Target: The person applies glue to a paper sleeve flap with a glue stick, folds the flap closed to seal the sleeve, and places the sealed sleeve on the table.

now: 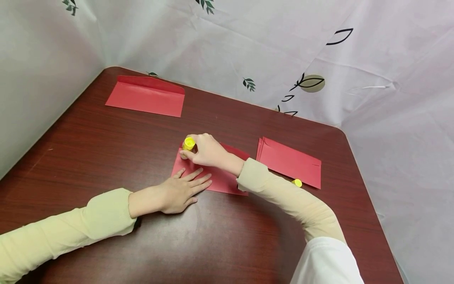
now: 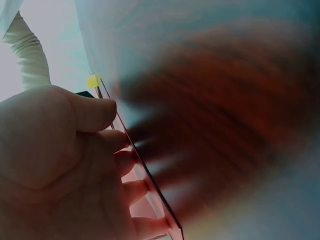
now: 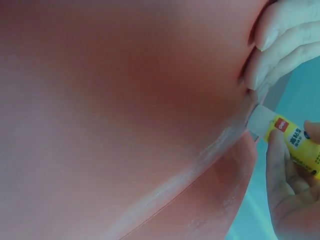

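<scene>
A red envelope (image 1: 227, 182) lies on the table in the middle of the head view, its flap opened away from the person. My left hand (image 1: 181, 193) rests on its near left part with fingers spread. My right hand (image 1: 209, 152) grips a yellow glue stick (image 1: 189, 143), held upright with its base up, at the envelope's left end. In the right wrist view the white end of the glue stick (image 3: 287, 135) meets the paper by the left fingertips. A whitish glue streak (image 3: 172, 187) runs along the flap fold.
Several red envelopes (image 1: 292, 161) are stacked on the right, with a yellow cap (image 1: 297, 182) at their near edge, partly behind the right sleeve. Another red envelope (image 1: 145, 98) with its flap open lies at the back left. A patterned white curtain (image 1: 227, 51) hangs behind the brown table (image 1: 220, 236).
</scene>
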Available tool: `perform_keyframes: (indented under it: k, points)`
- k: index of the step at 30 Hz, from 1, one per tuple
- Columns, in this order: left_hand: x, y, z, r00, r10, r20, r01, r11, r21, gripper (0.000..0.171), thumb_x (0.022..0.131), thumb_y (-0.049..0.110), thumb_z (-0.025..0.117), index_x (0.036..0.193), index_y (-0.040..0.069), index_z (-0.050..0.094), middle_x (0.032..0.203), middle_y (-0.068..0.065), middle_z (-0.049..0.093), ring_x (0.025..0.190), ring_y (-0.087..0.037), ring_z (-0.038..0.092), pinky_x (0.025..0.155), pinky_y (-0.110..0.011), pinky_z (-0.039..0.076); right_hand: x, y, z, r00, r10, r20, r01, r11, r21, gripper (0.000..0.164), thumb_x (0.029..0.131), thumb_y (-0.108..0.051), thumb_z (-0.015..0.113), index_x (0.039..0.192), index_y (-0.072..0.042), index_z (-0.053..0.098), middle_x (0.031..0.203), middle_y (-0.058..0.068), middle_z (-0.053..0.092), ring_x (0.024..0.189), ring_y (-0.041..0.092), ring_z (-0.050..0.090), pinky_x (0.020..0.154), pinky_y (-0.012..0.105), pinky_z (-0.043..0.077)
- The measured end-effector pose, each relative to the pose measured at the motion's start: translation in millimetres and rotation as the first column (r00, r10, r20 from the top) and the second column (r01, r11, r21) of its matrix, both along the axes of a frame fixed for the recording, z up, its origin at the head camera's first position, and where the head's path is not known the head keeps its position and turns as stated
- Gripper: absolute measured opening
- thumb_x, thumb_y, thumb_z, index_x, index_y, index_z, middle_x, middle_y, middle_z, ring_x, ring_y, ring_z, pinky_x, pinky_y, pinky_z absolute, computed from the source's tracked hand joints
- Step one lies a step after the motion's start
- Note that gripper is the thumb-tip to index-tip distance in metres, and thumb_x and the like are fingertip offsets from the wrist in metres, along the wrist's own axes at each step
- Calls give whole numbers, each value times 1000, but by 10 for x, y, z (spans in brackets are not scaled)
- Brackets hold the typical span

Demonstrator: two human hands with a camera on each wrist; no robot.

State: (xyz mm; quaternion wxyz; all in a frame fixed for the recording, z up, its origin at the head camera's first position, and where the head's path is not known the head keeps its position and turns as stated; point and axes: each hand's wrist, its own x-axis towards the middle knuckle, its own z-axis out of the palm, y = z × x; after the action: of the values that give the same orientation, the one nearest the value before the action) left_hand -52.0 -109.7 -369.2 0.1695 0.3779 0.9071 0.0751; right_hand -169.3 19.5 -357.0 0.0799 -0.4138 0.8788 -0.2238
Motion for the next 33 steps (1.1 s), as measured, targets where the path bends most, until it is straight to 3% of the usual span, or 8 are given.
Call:
perform_keyframes:
  k: [4,12,33]
  points:
    - [-3,7,-6,1000,-8,-20,7,1000,-29,58,99,29,49,152,15,29,160,-3,23,149,-30,17,111,-62,27,6,81,-7,1000,-18,-12,18,1000,4,22,87,-31,69,94,-11,63,73,-6,66,58,5,55,61,14,47]
    - [-9,17,-1,1000,0,15,0,1000,-13,59,99,29,49,152,14,28,161,-3,21,150,-29,14,112,-62,23,36,305,-13,999,-45,5,45,999,-21,19,86,-28,70,95,-12,64,78,-5,67,63,6,56,64,15,48]
    - [-12,33,8,1000,12,15,-11,999,-34,59,99,29,49,152,15,28,160,-1,23,149,-30,16,112,-63,24,79,909,-43,986,-164,27,165,983,-74,18,84,-25,73,95,-12,67,82,-3,70,68,7,61,65,20,52]
